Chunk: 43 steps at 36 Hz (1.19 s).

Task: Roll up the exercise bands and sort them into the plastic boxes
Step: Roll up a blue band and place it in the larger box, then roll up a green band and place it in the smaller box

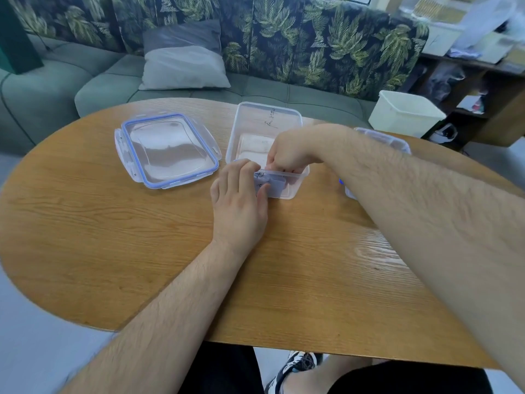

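1. One oval surface (142, 251), wood-grained veneer in a warm honey tone, with a glossy patch near the right forearm.
2. One rectangular box (255, 120), clear plastic with rounded corners and a thick rim. It stands open at the middle of the surface and has dark handwriting on its far wall.
3. One exercise band (274, 184), pale lavender, thin and smooth, with black print. It lies inside the box against the near wall and shows through the plastic. How tightly it is rolled cannot be told.
4. One left hand (241, 203), palm down at the box's near-left corner. Its fingers (248, 172) are nearly straight and laid against the rim, and the thumb touches the outer near wall.
5. One right hand (287, 156), reaching over the near rim into the box. Its fingers (284, 169) curl downward onto the band's upper edge. The tips are hidden, so whether they pinch it cannot be told.
6. One lid (167, 150), clear plastic with a blue seal and four hinged clips, lying flat just left of the box.
7. One second clear container (383, 139), with a blue-trimmed rim, mostly hidden behind the right forearm.
8. One white tub (406, 115), opaque and square, beyond the surface's far right edge.
9. One sofa (85, 89), with a grey-green tufted seat and a leaf-print back, carrying a soft grey-and-white cushion (184, 66).
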Available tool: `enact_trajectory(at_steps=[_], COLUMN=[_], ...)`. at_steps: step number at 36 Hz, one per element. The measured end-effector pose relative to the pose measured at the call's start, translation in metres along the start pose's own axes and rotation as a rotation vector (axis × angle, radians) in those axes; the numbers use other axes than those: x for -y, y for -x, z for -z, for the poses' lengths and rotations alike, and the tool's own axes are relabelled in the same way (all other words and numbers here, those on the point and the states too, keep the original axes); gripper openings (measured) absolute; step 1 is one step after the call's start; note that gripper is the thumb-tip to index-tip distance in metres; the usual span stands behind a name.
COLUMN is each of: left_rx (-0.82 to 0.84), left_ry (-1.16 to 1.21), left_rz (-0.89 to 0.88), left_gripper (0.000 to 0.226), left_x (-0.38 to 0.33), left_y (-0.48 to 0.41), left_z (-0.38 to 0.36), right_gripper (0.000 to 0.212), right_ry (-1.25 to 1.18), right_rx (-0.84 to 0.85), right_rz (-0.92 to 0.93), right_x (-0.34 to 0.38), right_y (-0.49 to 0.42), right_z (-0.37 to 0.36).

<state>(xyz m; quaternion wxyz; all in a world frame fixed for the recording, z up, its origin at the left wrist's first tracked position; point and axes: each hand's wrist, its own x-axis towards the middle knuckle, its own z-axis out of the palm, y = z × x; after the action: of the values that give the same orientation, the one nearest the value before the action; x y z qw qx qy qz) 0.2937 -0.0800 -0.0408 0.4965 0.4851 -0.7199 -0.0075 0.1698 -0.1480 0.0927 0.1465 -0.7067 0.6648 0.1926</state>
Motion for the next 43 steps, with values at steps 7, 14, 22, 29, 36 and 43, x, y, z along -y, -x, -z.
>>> enact_trajectory(at_steps=[7, 14, 22, 29, 36, 43], left_rx=[0.013, 0.02, -0.018, -0.018, 0.054, 0.243], left_ry=[0.002, 0.004, 0.044, 0.05, 0.231, 0.474], left_rz=[0.003, 0.001, -0.002, -0.08, -0.131, -0.172], left_gripper=[0.038, 0.033, 0.023, 0.022, 0.015, 0.011], left_x=[0.0, 0.001, 0.0, -0.014, -0.08, -0.143], left_y=[0.0, 0.0, -0.001, -0.001, 0.002, 0.03], left_z=[0.0, -0.001, 0.002, 0.01, 0.004, -0.049], right_gripper=[0.027, 0.019, 0.036, 0.017, 0.015, 0.017], right_ry=[-0.056, 0.047, -0.174, -0.493, -0.629, -0.648], right_rx=[0.001, 0.01, -0.272, -0.712, -0.95, -0.94], right_rz=[-0.025, 0.027, 0.028, 0.058, -0.015, -0.274], right_x=[-0.001, -0.002, -0.006, -0.013, -0.036, -0.106], right_y=[-0.001, -0.001, 0.016, 0.044, 0.093, 0.143], right_z=[0.0, -0.002, -0.015, -0.06, -0.117, -0.164])
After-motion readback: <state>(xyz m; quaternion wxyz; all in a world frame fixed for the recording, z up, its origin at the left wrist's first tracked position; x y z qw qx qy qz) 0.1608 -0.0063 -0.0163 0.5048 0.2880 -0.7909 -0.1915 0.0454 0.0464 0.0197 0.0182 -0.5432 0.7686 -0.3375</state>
